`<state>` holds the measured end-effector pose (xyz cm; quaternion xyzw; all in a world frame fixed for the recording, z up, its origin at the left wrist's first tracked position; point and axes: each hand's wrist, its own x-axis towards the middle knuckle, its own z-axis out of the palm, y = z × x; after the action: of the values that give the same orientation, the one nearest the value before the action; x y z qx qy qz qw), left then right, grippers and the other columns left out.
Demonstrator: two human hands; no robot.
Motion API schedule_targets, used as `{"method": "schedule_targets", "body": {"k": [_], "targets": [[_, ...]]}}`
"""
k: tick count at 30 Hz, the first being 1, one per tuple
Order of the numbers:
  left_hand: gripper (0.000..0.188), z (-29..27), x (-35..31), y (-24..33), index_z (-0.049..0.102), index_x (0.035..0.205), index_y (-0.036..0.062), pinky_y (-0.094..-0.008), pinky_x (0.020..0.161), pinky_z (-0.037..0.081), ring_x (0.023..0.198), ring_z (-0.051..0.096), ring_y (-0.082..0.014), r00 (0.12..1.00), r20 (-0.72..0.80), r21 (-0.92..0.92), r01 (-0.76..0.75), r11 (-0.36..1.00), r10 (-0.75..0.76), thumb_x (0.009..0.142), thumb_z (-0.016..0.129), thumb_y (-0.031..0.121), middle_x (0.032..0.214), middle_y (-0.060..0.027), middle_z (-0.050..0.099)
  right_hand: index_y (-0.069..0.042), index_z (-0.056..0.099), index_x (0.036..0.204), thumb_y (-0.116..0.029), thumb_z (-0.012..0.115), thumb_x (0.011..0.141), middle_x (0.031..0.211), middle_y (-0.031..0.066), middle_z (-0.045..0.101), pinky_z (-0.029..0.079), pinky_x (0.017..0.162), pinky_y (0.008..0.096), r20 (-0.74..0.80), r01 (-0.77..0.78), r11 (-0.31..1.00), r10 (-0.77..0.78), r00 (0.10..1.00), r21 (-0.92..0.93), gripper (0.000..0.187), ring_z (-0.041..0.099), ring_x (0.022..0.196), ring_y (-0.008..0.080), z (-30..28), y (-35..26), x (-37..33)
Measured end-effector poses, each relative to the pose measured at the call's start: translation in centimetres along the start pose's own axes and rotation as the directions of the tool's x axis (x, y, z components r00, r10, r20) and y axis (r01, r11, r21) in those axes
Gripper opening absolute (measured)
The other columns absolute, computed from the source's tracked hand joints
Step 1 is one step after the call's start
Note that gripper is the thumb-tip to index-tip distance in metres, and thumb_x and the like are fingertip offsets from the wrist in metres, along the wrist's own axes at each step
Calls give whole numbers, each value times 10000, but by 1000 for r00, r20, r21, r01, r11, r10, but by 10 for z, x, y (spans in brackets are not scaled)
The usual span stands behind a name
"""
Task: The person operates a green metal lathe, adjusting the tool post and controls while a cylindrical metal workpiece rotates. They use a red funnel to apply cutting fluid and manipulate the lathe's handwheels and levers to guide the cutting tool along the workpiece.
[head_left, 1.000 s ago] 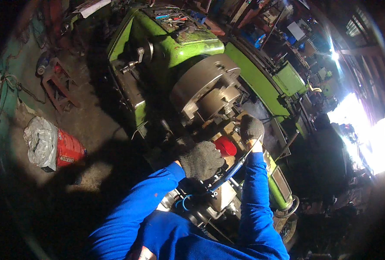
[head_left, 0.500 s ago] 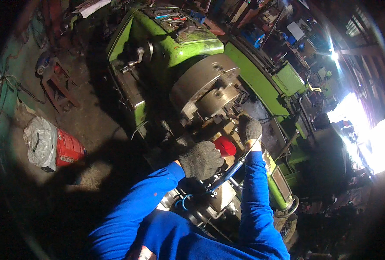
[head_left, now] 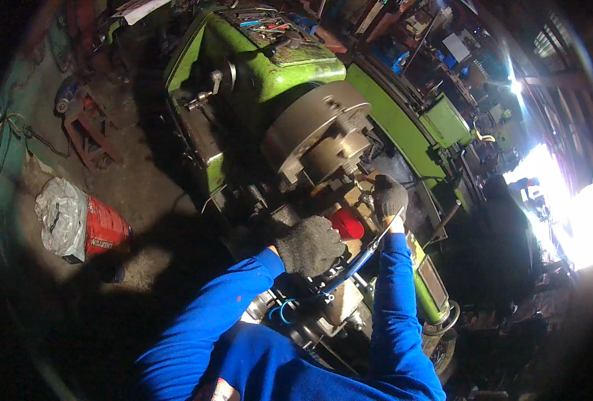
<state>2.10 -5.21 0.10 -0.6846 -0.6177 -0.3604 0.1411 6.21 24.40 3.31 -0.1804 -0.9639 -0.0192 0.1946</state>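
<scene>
My left hand (head_left: 310, 246), in a dark grey knit glove, is closed at the side of a red cup (head_left: 346, 224) and appears to grip it. Its fingertips are partly hidden. To the right, my gloved right hand (head_left: 390, 198) has its fingers curled beside the tool post (head_left: 358, 200); whatever lies in them is hidden. Ahead of both hands is the big metal chuck (head_left: 316, 130) of a green lathe (head_left: 300, 70), with a round metal workpiece (head_left: 336, 155) in its jaws. A blue hose with a metal nozzle (head_left: 353, 269) lies between my forearms.
Several hand tools (head_left: 266, 28) lie on top of the lathe's headstock. On the floor at left are a red and white sack (head_left: 86, 224) and a reddish stand (head_left: 91, 137). The green lathe bed (head_left: 432, 294) runs along the right, with bright daylight beyond.
My right hand has shifted slightly to the right, away from the chuck. The chuck's jaws sit at a different angle, so it has turned. My left hand and the cup stay nearly in place.
</scene>
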Motion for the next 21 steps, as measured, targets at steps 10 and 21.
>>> {"method": "schedule_targets", "body": {"k": [10, 21], "targets": [[131, 0, -2, -2, 711, 795, 156, -478, 769, 516, 767, 674, -311, 999, -46, -20, -6, 1000, 6, 836, 659, 268, 790, -97, 693, -166, 824, 1099, -308, 715, 866, 1082, 178, 784, 592, 917, 509, 182, -238, 971, 228, 957, 32, 293, 746, 1058, 410, 1, 15, 41], [156, 2, -2, 0, 709, 830, 115, -481, 820, 528, 846, 680, -321, 1000, 17, -41, 16, 999, -16, 801, 664, 261, 865, -112, 705, -129, 811, 1054, -318, 648, 903, 1059, 201, 772, 583, 868, 529, 252, -142, 981, 172, 952, -132, 291, 735, 1015, 434, -1, 19, 49]]}}
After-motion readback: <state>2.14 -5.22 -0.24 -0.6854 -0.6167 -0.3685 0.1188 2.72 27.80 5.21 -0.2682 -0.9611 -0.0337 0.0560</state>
